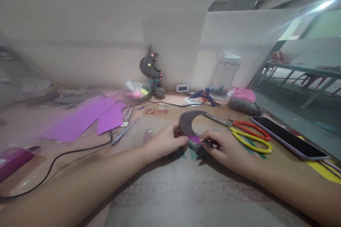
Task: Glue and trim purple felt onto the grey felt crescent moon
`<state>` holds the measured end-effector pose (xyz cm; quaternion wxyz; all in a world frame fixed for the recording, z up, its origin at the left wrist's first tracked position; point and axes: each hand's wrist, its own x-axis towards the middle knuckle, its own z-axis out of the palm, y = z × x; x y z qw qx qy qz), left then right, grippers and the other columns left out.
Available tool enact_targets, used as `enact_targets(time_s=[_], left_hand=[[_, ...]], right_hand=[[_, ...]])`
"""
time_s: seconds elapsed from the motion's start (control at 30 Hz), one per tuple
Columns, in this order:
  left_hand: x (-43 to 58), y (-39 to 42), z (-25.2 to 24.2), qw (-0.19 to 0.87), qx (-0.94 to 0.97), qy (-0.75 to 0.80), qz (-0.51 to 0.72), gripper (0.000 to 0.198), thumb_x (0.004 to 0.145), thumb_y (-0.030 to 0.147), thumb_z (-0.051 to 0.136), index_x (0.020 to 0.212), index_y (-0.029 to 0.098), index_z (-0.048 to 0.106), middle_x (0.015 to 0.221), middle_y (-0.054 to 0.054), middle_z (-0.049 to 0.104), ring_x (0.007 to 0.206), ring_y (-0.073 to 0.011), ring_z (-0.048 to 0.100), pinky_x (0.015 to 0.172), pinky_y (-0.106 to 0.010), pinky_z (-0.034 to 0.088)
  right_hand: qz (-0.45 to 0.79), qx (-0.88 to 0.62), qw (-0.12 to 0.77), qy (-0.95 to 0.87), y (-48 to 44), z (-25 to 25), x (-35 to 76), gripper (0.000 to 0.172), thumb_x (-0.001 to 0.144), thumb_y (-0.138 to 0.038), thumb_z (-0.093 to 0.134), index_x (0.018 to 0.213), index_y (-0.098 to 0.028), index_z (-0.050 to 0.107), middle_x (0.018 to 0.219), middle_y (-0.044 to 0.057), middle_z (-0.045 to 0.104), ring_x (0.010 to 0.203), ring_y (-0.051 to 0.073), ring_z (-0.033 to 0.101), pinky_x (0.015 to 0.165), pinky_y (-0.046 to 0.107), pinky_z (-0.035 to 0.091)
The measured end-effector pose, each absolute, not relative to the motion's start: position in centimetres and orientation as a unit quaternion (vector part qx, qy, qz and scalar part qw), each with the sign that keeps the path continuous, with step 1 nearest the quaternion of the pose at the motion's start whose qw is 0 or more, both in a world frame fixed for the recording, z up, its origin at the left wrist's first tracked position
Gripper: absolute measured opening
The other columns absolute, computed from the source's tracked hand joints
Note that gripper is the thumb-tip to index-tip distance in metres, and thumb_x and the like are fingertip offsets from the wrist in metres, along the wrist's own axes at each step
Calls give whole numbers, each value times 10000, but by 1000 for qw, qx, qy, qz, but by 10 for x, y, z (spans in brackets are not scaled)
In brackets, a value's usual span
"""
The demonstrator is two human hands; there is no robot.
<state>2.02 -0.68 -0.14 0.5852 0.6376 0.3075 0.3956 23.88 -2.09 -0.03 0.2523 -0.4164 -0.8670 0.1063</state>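
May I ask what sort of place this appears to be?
It looks like a craft workspace, perhaps a workshop or classroom: there are a dark-blue plastic glue gun, metal scissors with red and yellow handles, and a dark-grey, felt-like crescent held in the person's left hand.

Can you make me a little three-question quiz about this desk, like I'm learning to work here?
1. True or false: the left hand is holding the blue glue gun.

2. Pick one. What colours are the handles of the scissors?
A) both green
B) one orange-red, one yellow
C) both white

3. Fill in the gap: to the right of the scissors lies a dark-screened ____.

Key:
1. False; it holds a grey crescent.
2. B
3. phone
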Motion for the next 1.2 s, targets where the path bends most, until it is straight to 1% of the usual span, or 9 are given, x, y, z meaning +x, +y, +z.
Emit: enact_targets(time_s=[0.07,0.13,0.27,0.37,0.6,0.77,0.97,1.07,1.2], left_hand=[[21,-8,2,595,627,310,395,293,640,71,613,917,161,583,789,-9,629,704,-131,572,652,-254,458],[21,-10,5,606,616,320,390,294,639,81,607,921,158,577,759,-4,626,662,-125,564,610,-246,442],[19,-10,4,591,612,345,396,163,801,281,638,867,145,579,697,-3,613,611,-112,553,591,-240,427],[18,-9,1,587,611,348,401,261,832,390,652,858,140,581,663,7,600,572,-99,540,583,-236,427],[18,-4,-5,587,595,377,399,319,856,447,610,799,134,589,719,-38,663,590,-106,583,599,-239,445],[18,-3,-7,584,605,368,397,386,875,492,568,763,126,618,668,-34,645,562,-98,553,583,-229,420],[18,-6,-4,597,576,362,425,490,853,617,539,776,140,623,678,-36,661,591,-126,578,602,-247,441],[15,-6,-2,567,586,379,437,449,854,599,559,762,161,601,645,5,632,597,-126,572,605,-241,434],[12,-4,2,541,601,411,420,339,810,482,671,726,171,565,616,24,619,579,-115,549,611,-236,416]], right_hand=[[104,-420,255,-865,-21,0,239,104,836,-220,531,781,-189,614,669,8,621,587,135,516,553,230,362],[108,-421,256,-863,-22,0,239,106,842,-225,529,787,-190,612,672,7,618,593,136,517,557,231,363],[135,-426,264,-855,-20,0,239,117,860,-234,518,793,-191,603,693,7,618,612,137,534,568,232,380],[145,-433,275,-846,-18,0,238,129,871,-244,508,788,-193,593,685,5,606,609,138,526,563,235,377],[144,-432,293,-841,-19,2,236,167,877,-275,498,750,-197,572,652,2,595,585,134,516,545,233,371],[167,-440,292,-833,-19,3,234,185,887,-322,523,767,-195,583,672,6,609,599,137,528,542,233,385],[186,-441,288,-829,-17,7,234,261,910,-344,477,705,-195,538,647,-2,570,602,136,511,550,238,377],[209,-430,294,-827,-16,10,237,304,930,-365,437,679,-200,490,621,-10,526,595,135,491,555,245,369],[247,-435,303,-811,-14,11,239,339,940,-417,430,680,-203,462,606,-21,484,581,131,466,548,248,357]])
